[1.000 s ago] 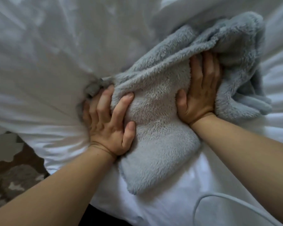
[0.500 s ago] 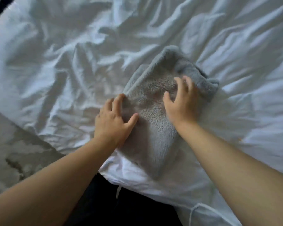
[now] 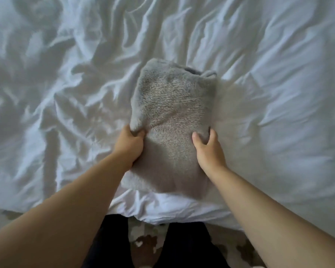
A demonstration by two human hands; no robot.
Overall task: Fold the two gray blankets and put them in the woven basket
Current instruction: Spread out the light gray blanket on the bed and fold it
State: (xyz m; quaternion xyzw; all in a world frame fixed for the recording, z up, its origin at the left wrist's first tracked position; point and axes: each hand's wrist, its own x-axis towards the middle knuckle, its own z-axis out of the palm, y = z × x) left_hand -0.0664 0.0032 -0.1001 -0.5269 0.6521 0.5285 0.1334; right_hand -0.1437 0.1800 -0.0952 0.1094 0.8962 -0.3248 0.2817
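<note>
Left hand clamps the left edge of the folded gray fleece blanket, thumb on top and fingers tucked under. Right hand does the same on the right edge, thumb over the pile. The symmetric side grip near the close end looks meant to keep the layers stacked for a lift, not to make another fold.

The blanket lies as a compact bundle on the bed, near its front edge, with the far end slightly loose and a dark gap showing between layers, so it could splay when lifted.

The white sheet around it is heavily creased. Nothing lies between the hands and the bundle. Dark trousers and a patterned rug show below the bed edge. Woven basket and second blanket are out of view.
</note>
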